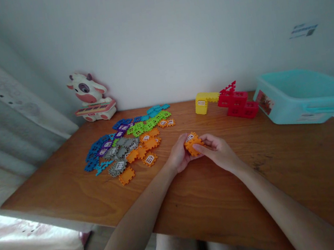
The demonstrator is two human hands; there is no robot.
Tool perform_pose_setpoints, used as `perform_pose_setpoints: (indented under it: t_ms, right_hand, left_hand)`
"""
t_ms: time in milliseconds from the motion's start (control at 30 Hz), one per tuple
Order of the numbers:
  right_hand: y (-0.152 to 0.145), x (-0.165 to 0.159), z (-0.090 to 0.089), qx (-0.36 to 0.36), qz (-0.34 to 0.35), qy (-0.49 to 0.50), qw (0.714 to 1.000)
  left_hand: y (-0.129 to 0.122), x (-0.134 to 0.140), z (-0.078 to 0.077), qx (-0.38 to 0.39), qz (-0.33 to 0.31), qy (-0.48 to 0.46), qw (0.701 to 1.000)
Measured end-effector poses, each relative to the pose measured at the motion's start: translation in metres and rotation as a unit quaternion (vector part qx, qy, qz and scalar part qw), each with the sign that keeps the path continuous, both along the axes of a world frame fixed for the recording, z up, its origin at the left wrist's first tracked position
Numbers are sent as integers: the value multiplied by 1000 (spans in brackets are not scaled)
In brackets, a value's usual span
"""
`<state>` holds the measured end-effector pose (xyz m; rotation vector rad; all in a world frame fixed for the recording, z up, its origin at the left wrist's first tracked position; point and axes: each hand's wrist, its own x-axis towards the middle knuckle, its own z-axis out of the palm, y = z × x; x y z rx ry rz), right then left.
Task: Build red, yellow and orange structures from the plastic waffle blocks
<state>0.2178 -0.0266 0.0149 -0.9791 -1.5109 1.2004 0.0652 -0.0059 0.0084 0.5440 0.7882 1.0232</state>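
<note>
Between my two hands, just above the wooden table (177, 198), is a small group of orange interlocking tiles (193, 144), one with a white window print. My left hand (180, 155) is closed around its left side. From the right, my right hand (217, 151) grips it, the thumb pressed on the front tile. Some fingers are hidden behind the tiles. To the left of my hands lie loose orange tiles (151, 143), and grey tiles (118, 167) lie beyond them.
Green tiles (146, 124) and blue tiles (96, 151) spread across the left. A yellow tile build (201, 104) touches a red tile build (238, 104) at the back. A turquoise bin (296, 113) stands right, a cow toy keyboard (93, 100) back left.
</note>
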Motion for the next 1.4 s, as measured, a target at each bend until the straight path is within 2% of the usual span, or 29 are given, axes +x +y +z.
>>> perform_pose_setpoints:
  t_ms: [167,333,667,867,1400]
  right_hand:
    - [2,0,-3,0,-3,8,1000]
    - [0,1,-2,-8,-10,6,1000]
    - [0,2,-4,7,-24,1,1000]
    - [-1,0,-4,8,2,-39,999]
    - [0,3,-3,28,-16,-1,999]
  left_hand:
    - [-2,2,-1,30,6,18,999]
    - [-5,4,-2,30,18,-10,999]
    - [-4,2,-4,27,3,-23,999]
    - [-4,3,-5,38,-17,0,999]
    - [-3,4,-6,18,-19,-22,999]
